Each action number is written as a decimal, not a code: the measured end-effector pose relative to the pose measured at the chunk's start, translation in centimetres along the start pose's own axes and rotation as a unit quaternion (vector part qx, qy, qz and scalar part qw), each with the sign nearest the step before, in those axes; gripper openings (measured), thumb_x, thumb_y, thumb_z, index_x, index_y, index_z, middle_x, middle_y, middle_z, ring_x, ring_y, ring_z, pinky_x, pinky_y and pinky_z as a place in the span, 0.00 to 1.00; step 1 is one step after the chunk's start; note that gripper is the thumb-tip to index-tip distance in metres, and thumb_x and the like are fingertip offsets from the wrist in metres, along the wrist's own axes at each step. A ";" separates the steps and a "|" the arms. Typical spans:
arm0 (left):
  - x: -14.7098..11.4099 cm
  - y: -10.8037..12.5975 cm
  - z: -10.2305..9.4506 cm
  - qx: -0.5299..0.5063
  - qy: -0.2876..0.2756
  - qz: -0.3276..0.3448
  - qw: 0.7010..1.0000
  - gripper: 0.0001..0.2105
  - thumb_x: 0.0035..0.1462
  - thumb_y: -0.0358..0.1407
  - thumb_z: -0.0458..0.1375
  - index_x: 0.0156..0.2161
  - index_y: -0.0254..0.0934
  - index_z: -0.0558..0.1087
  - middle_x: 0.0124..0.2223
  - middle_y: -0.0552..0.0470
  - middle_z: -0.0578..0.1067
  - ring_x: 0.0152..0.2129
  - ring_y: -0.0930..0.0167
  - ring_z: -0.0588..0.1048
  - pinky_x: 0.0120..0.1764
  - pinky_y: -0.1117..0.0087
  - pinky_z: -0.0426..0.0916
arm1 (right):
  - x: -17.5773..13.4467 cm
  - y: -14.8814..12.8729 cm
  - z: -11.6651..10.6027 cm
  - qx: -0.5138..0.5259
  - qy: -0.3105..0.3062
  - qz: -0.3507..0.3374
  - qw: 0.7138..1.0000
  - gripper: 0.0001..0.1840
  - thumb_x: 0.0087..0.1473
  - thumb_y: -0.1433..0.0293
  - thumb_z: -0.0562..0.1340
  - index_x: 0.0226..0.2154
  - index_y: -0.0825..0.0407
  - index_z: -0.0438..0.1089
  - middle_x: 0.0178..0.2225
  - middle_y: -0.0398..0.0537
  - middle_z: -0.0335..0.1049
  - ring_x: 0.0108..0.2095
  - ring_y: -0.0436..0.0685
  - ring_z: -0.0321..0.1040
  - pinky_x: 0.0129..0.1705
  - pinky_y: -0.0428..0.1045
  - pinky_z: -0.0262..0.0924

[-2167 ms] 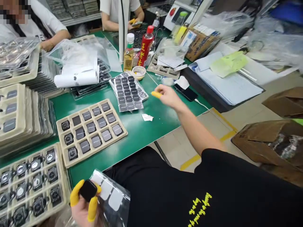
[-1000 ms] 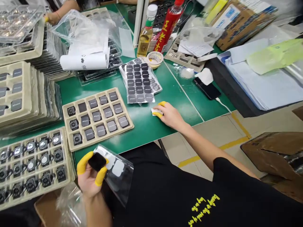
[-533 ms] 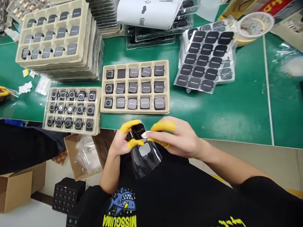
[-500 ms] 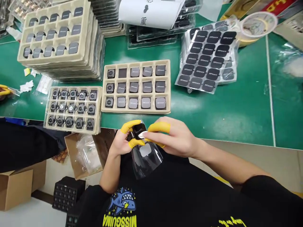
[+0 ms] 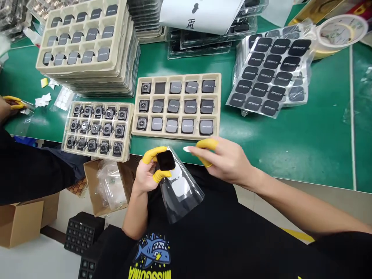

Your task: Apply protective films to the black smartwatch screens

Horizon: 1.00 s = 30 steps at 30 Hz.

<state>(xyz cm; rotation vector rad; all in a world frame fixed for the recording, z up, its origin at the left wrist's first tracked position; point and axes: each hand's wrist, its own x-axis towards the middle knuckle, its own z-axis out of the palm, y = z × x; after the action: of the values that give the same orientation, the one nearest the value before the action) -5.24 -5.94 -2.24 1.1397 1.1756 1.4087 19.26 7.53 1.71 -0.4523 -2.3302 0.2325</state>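
My left hand (image 5: 147, 170), with yellow finger cots on thumb and forefinger, grips a square black smartwatch (image 5: 166, 160), its dark screen facing up. A clear plastic film sheet (image 5: 181, 201) with pale squarish patches hangs below the watch, its upper end by the same hand. To the right, and apart from the watch, is my right hand (image 5: 223, 159), also wearing yellow cots. Its fingers are drawn together, with a small white tip (image 5: 186, 148) at their end; whether this is a nail or a held piece, I cannot tell.
A beige tray (image 5: 177, 135) of watches and grey squares lies ahead, beside a covered watch tray (image 5: 95, 155). Stacked trays (image 5: 116, 71), label sheets (image 5: 261, 75) and a tape roll (image 5: 341, 33) stand farther back. Another person's hand (image 5: 6, 107) is at far left.
My right hand has drawn away from the watch to the right and slightly up. The watch screen is now uncovered, still in my left hand. The whole view has shifted slightly.
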 end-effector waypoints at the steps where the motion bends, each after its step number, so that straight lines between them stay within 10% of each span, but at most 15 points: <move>1: 0.1 0.1 -0.1 0.010 -0.004 0.002 1.000 0.35 0.59 0.55 0.76 0.64 0.39 0.77 0.44 0.45 0.87 0.36 0.64 0.88 0.41 0.65 0.85 | -0.1 0.0 -0.3 0.016 0.003 0.024 1.000 0.30 0.68 0.81 0.63 0.65 0.40 0.75 0.38 0.48 0.81 0.32 0.58 0.71 0.31 0.54 0.65; 9: 0.5 0.0 0.1 0.055 -0.061 0.039 0.996 0.32 0.62 0.52 0.75 0.66 0.42 0.78 0.55 0.41 0.88 0.47 0.61 0.89 0.52 0.64 0.84 | 2.1 -3.1 -0.8 0.087 -0.050 -0.129 0.987 0.11 0.72 0.76 0.66 0.53 0.53 0.81 0.33 0.48 0.78 0.37 0.58 0.72 0.33 0.53 0.61; 19: 0.1 0.2 -0.3 0.019 -0.012 0.044 0.999 0.34 0.58 0.52 0.78 0.64 0.40 0.78 0.48 0.44 0.88 0.39 0.65 0.88 0.45 0.68 0.83 | 2.5 -0.7 -0.3 0.047 0.013 -0.008 0.999 0.17 0.68 0.80 0.65 0.54 0.48 0.79 0.39 0.50 0.81 0.34 0.57 0.70 0.32 0.53 0.64; 30: 0.7 0.7 0.0 0.071 -0.087 0.030 0.993 0.36 0.57 0.56 0.77 0.64 0.41 0.78 0.51 0.43 0.88 0.47 0.58 0.88 0.50 0.62 0.84 | 4.0 -2.5 0.3 0.033 -0.049 -0.140 0.988 0.10 0.74 0.73 0.64 0.52 0.50 0.81 0.37 0.49 0.80 0.38 0.59 0.72 0.36 0.54 0.63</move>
<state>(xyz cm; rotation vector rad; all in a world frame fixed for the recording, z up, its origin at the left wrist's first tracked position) -5.34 -5.34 -1.45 1.3777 1.1395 1.2580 15.75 6.71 4.75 -0.0790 -2.4399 0.1976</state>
